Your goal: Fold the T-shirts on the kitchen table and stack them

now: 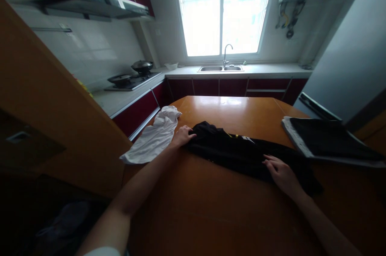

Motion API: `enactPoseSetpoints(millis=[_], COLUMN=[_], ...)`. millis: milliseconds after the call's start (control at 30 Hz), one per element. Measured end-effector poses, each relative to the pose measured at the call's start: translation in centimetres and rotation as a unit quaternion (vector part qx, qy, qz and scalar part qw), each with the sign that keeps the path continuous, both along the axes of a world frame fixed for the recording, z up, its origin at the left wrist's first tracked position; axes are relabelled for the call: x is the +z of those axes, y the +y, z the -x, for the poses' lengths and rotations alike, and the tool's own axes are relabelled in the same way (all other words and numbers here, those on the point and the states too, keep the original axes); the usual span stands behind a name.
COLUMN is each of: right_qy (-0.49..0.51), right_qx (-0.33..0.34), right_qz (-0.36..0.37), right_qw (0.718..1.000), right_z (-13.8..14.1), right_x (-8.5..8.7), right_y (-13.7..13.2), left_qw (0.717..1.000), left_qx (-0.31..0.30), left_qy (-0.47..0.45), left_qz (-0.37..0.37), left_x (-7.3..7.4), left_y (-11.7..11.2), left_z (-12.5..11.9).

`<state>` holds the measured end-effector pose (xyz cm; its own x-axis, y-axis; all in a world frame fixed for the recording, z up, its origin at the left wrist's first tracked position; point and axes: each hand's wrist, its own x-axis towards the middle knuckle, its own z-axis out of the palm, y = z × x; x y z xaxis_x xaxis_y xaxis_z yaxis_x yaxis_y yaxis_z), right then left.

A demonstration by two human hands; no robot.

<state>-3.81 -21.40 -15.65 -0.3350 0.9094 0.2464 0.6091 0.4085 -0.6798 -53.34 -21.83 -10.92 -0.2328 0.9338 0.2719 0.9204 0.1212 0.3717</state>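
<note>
A long black garment (232, 152) lies across the wooden table, bunched at its left end, with small yellow and white marks along its upper edge. Its exact kind is not clear. My left hand (182, 136) grips that left end, fingers curled onto the cloth. Over the right part of the garment, my right hand (280, 172) rests with its fingers loosely stretched out on the fabric. Left of my left hand is a crumpled white garment (155, 137), which no hand holds.
The wooden table (211, 207) has a stack of dark and light folded cloth (328, 137) at its right. Beyond are a sink (211, 68) under a window and a stove (132, 82) with pans. A fridge (346, 47) stands right; a wooden door (60, 99) is close at left.
</note>
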Motion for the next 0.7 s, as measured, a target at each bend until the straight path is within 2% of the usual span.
enactPoseSetpoints(millis=[67,133,200,333,500,567,633,667,700], right_qy=[0.001,0.007,0.020,0.034,-0.061,-0.103,-0.118,-0.117,-0.113], right_qx=[0.004,0.003,-0.003,0.033,0.182,0.241,0.280,0.293,0.302], right_qz=[-0.006,-0.026,-0.071,-0.190,-0.254,-0.258,-0.251,-0.244,-0.235], right_qw=[1.000,1.000,0.997,0.981,0.948,0.930,0.919,0.917,0.917], right_z=[0.0,0.1,0.4,2.1,4.9,5.7,6.1,6.3,6.4], right_x=[-0.2,-0.3,-0.1,1.5,3.4,3.4,3.0,2.7,2.5], right_y=[0.0,-0.1,-0.4,-2.7,-7.0,-8.2,-8.8,-8.9,-8.8], left_qw=[1.000,0.997,0.989,0.952,0.872,0.831,0.810,0.818,0.841], left_qx=[-0.013,-0.029,-0.080,-0.284,-0.487,-0.557,-0.581,-0.564,-0.524], left_qy=[0.010,0.010,-0.002,0.012,0.029,-0.012,-0.078,-0.110,-0.136], left_qz=[-0.022,-0.073,-0.122,-0.112,-0.037,0.002,0.030,0.029,0.016], left_x=[0.1,0.7,1.4,2.3,3.1,3.4,3.7,3.8,3.8], left_y=[-1.3,-2.9,-4.7,-8.8,-14.1,-15.6,-15.9,-15.5,-14.7], left_z=[-2.3,-4.6,-7.1,-12.7,-18.8,-19.8,-19.7,-19.2,-18.4])
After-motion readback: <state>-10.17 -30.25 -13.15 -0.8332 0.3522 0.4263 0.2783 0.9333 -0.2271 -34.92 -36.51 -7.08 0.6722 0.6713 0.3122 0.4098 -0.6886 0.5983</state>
